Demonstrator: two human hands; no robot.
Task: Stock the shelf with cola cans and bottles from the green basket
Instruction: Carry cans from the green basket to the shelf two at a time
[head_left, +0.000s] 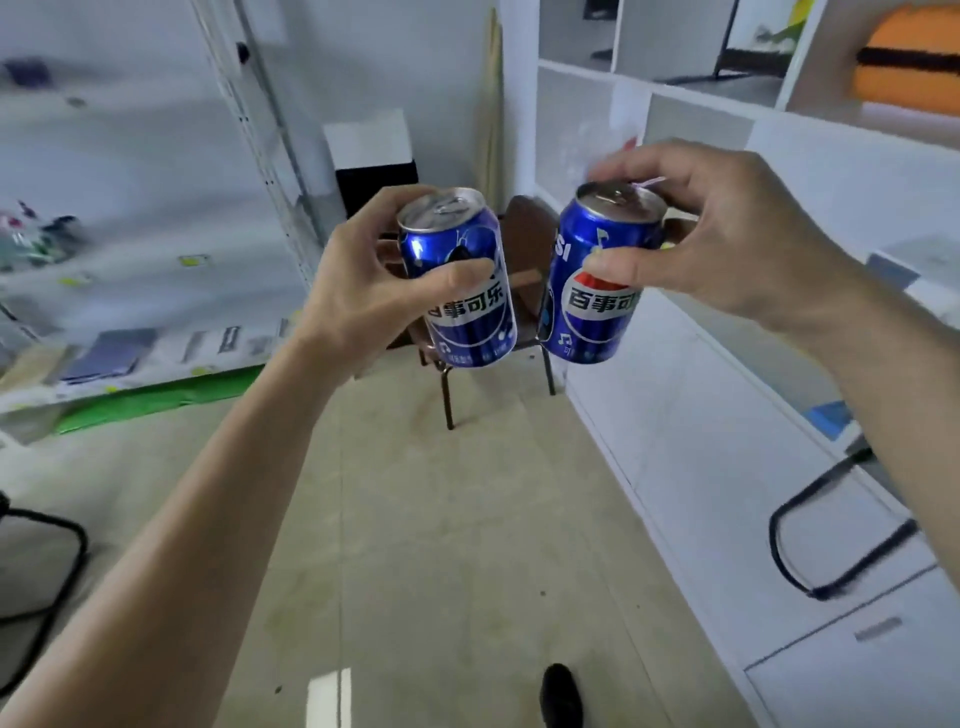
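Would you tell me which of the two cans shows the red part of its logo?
The can in the right hand; the left-hand can shows only blue and white.

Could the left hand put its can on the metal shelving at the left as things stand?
Probably yes. The left hand grips its blue can in mid-air, the shelving lies on that side, and nothing stands between them, though the rack is blurred.
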